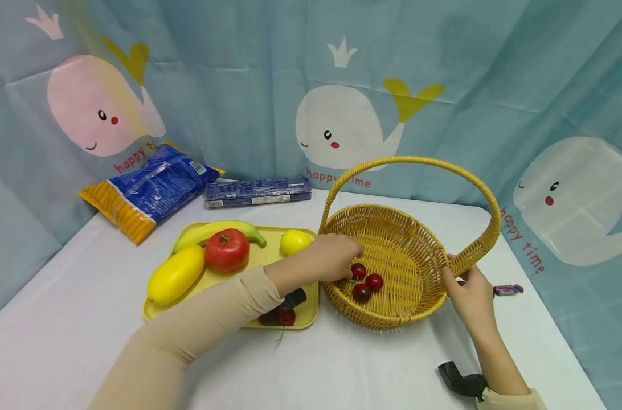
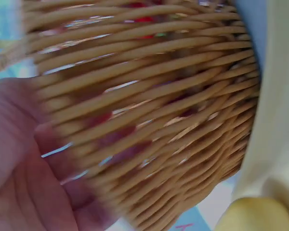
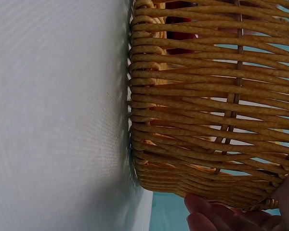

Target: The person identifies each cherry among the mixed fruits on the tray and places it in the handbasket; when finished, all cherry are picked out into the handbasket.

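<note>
A person's R hand (image 1: 469,287) grips a wicker basket (image 1: 398,267) at its right rim while the L hand (image 1: 336,257), hold unclear, reaches in from left beside three cherries (image 1: 375,282), apparently mid-placement, next move prob. needing gentle release.

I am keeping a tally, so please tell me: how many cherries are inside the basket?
3: one cherry by the left hand, another right of it, one nearest the basket's front rim. The hand may hide more.
</note>
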### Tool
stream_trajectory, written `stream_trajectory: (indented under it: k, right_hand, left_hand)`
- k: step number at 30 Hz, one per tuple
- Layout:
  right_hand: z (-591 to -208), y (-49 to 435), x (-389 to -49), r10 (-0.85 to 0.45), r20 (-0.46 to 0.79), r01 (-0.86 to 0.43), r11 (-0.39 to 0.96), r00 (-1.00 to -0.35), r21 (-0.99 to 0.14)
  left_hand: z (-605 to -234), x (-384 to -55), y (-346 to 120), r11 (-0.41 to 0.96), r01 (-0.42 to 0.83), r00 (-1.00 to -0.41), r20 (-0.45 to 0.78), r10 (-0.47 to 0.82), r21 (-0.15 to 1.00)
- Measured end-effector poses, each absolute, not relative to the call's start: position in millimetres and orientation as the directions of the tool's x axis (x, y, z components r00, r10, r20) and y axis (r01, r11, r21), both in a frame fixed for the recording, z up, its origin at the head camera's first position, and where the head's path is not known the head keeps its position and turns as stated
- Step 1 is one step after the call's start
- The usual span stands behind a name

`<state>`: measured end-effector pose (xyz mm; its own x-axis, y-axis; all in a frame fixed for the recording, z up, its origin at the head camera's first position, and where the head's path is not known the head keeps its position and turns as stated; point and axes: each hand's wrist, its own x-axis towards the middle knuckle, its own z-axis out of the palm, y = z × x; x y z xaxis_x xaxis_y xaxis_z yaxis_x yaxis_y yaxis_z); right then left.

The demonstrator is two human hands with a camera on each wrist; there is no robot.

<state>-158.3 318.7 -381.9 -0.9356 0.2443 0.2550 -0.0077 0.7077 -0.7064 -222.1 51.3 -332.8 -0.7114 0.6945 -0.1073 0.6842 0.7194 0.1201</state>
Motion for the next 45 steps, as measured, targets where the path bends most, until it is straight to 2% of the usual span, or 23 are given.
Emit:
stream_trajectory:
  k: [4,7,10,14,19,31,37,45]
  right_hand:
    - [-379.2,319.8,-158.0,0.244,0.257,-0.010,0.707,-0.935,-0.707]
    - [-378.9,322.3,-158.6,0.241,0.270,-0.019,0.713,-0.932,-0.701]
    - [-378.9,325.7,-158.0,0.241,0.277,-0.022,0.716,-0.930,-0.698]
    - [-379.5,332.0,-151.6,0.247,0.259,-0.002,0.719,-0.934,-0.695]
    - [-385.0,345.8,-135.5,0.279,0.237,0.048,0.735,-0.930,-0.676]
    - [-394.7,357.8,-115.7,0.344,0.152,0.170,0.742,-0.927,-0.648]
    - [-392.9,348.5,-126.5,0.314,0.184,0.119,0.741,-0.932,-0.661]
    - [-386.5,325.2,-156.1,0.221,0.243,-0.005,0.730,-0.945,-0.683]
  left_hand:
    - [-313.0,-214.0,34.1,0.698,0.690,-0.704,-0.050,0.709,0.189]
    - [-302.9,-209.5,13.9,0.707,0.671,-0.723,-0.017,0.691,0.222]
    - [-300.9,-207.3,-7.0,0.736,0.621,-0.756,-0.038,0.653,0.270]
    - [-316.2,-206.5,-24.7,0.779,0.554,-0.779,-0.147,0.610,0.294]
    - [-346.7,-204.4,-25.3,0.788,0.519,-0.756,-0.253,0.604,0.331]
    - [-382.4,-200.3,-16.7,0.755,0.536,-0.718,-0.268,0.643,0.377]
    - [-368.4,-202.5,-28.0,0.776,0.508,-0.744,-0.263,0.614,0.374]
    - [-326.1,-197.0,-58.6,0.781,0.494,-0.816,-0.107,0.568,0.382]
